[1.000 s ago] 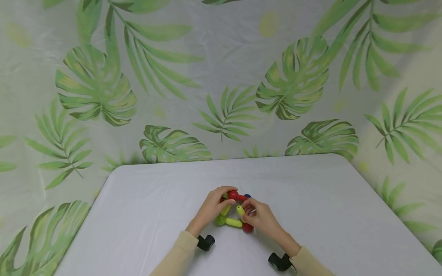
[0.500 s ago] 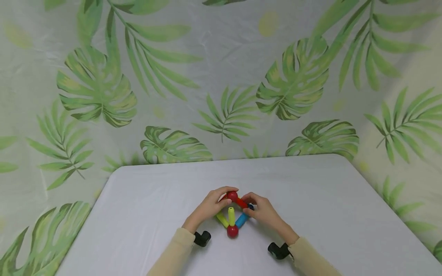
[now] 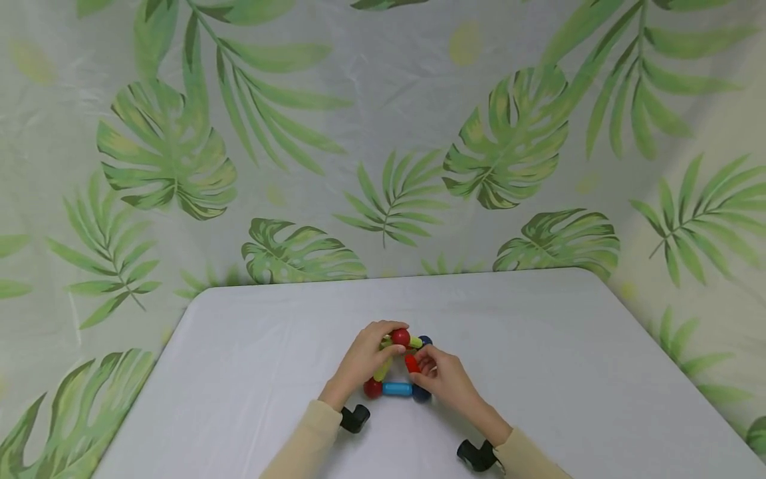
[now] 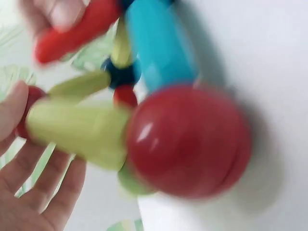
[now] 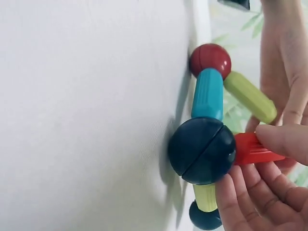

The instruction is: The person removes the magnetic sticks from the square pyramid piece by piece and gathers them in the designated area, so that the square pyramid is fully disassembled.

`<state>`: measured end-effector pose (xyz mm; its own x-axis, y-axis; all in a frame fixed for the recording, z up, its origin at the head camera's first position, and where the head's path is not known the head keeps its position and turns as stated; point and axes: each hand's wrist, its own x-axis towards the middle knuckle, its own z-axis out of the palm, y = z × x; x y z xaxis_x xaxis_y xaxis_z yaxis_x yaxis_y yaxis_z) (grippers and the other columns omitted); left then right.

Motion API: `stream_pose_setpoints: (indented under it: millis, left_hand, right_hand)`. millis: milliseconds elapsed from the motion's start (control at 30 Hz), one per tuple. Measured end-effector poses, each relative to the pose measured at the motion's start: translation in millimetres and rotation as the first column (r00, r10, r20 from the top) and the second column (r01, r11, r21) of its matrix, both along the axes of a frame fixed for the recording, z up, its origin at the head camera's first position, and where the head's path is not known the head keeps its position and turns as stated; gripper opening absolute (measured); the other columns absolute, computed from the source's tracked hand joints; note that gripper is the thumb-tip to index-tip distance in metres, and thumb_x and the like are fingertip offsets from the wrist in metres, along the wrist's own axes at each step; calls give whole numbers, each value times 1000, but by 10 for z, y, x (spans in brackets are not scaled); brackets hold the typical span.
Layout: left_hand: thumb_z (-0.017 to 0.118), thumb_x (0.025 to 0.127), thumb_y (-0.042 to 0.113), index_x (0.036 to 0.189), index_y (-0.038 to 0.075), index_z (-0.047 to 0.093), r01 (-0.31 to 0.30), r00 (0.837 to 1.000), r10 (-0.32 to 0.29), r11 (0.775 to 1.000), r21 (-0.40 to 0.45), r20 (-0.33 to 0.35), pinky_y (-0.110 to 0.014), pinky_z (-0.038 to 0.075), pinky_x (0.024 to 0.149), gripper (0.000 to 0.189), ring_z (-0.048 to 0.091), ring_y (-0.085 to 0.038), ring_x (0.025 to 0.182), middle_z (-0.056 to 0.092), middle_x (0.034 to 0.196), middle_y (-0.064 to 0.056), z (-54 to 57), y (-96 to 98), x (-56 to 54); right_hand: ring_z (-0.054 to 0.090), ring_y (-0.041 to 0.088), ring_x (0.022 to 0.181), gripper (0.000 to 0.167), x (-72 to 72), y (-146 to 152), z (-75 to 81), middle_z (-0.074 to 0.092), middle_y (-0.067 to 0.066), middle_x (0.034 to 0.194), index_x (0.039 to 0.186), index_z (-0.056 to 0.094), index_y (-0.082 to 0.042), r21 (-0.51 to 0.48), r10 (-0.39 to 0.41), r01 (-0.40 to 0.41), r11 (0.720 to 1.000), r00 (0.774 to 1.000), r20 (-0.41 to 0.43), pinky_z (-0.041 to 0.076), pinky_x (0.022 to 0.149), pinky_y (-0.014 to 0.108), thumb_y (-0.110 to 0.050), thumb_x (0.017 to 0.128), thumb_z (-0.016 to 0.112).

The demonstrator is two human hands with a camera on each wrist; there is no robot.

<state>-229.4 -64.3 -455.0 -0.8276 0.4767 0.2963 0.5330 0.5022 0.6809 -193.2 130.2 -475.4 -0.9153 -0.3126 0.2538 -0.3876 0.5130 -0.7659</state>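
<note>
A frame of ball-and-rod building toy pieces stands on the table between the hands. My left hand (image 3: pixel 362 359) grips the red ball (image 3: pixel 401 338) at its top between thumb and fingers. My right hand (image 3: pixel 445 378) pinches a red rod (image 5: pixel 252 150), which rises from a dark blue ball (image 5: pixel 202 150) at the front right. A light blue rod (image 3: pixel 397 389) joins that ball to another red ball (image 4: pixel 190 142) at the front left. From there a yellow-green rod (image 4: pixel 79 127) slants up towards the left hand. The fingers hide part of the far side.
The white table (image 3: pixel 269 346) spreads around the toy, with a leaf-patterned curtain (image 3: pixel 395 133) behind its far edge. Black wrist cameras (image 3: pixel 356 419) hang below both wrists, close over the table. Another dark blue ball (image 3: pixel 425 340) shows at the back right.
The frame has turned under the left hand, which stays on the top ball. Its light blue rod now lies across the front. My right hand has left a yellow-green rod and now pinches a red one.
</note>
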Motion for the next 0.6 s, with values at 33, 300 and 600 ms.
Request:
stream_pose_setpoints:
  millis: [33, 300, 600]
  left_hand:
    - [65, 90, 24, 129, 11, 58, 7, 1000, -7, 1000, 18, 11, -38, 47, 90, 42, 54, -20, 107, 61, 121, -3, 10, -12, -6]
    - [67, 89, 13, 128, 7, 59, 134, 987, -143, 984, 115, 71, -38, 47, 93, 40, 56, -22, 112, 60, 125, -7, 24, -31, -61]
    - [60, 93, 4, 130, 10, 57, 190, 980, -196, 975, 118, 40, -40, 41, 100, 38, 52, -19, 118, 57, 125, -4, 0, -3, -81]
  right_hand:
    - [55, 11, 70, 21, 13, 10, 11, 58, 0, 81, 95, 58, 0, 2, 11, -11, 1000, 1000, 11, 51, 66, 22, -3, 81, 75]
    - [60, 21, 86, 16, -76, 140, 71, 63, 3, 91, 98, 61, -3, -89, -71, 74, 993, 997, 33, 52, 79, 35, 1, 84, 68]
    - [61, 20, 80, 21, -155, 147, -15, 64, 3, 88, 98, 60, -2, 31, -18, 20, 999, 999, -42, 53, 73, 34, 1, 81, 72]
